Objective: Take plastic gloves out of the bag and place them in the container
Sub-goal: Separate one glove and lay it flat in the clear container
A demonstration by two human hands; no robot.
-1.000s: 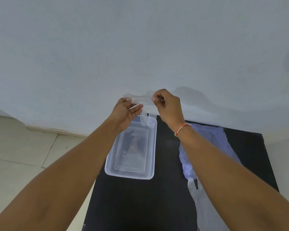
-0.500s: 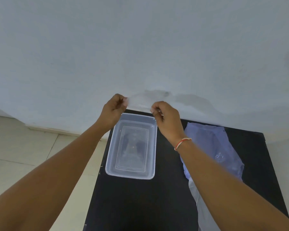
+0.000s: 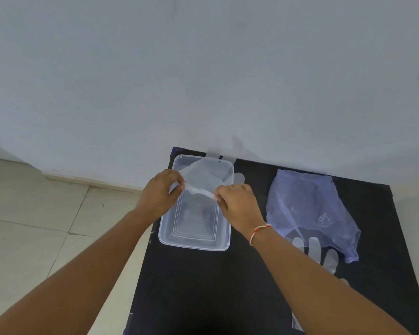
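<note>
Plastic glove (image 3: pixel 205 175), clear and thin, is stretched between both hands above the container: the left hand (image 3: pixel 161 193) pinches one edge of it between thumb and curled fingers, and the right hand (image 3: pixel 237 201) pinches the other edge the same way, so a bunched strip of film runs from one pinch to the other. From that strip the glove fans out toward the wall, draping over the far half of the container, with one glove finger poking past the right rim and another bit reaching beyond the far rim. One thread band (image 3: pixel 259 232), red and white, circles the right wrist. Below the hands sits one clear rectangular container (image 3: pixel 194 244), lidless, at the left edge of the black table (image 3: pixel 215 286); whether anything lies on its floor under the film cannot be told, as only faint reflections show there. To the right, well apart from the container, lies one bluish translucent bag (image 3: pixel 307 209), flat and crumpled, with creased film inside it that cannot be counted. One more clear glove (image 3: pixel 313 247) lies on the table at the bag's near edge, its fingers pointing toward the bag and partly covered by the right forearm. That makes two gloves in plain sight.
</note>
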